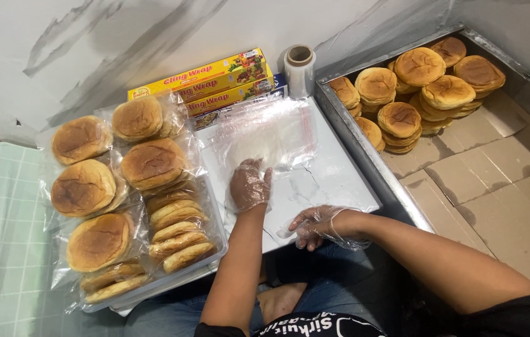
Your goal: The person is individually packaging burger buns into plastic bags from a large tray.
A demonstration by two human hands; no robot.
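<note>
Resting flat with fingers together on the clear plastic bags lying on the white board, the gloved left hand holds nothing, while the gloved right hand touches the board edge with fingers loosely spread, beside the bagged buns.

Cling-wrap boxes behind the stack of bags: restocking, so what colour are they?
Yellow cardboard boxes with red lettering, clearest in the head view.

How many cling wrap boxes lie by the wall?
2: a yellow box lies against the wall, and a second yellow box sits just in front of it, beside the film roll. More could be hidden behind them.
</note>
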